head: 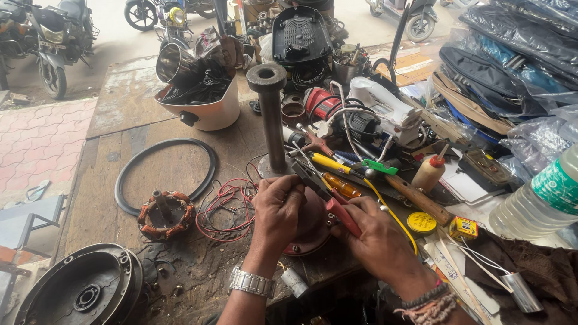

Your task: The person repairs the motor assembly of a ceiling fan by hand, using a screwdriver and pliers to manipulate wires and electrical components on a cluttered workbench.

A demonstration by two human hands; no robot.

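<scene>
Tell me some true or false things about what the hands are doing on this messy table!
1. The right hand holds red-handled pliers. True.
2. The left hand wears a metal wristwatch. True.
3. The black rubber ring lies on the floor. False: it lies on the wooden table.
4. The plastic water bottle stands at the left. False: it is at the right edge.
5. Red wires lie beside the left hand. True.

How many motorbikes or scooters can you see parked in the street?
4: one motorbike top left, a second right of it, a third's rear behind that, a scooter top right. Others may be hidden.
</scene>
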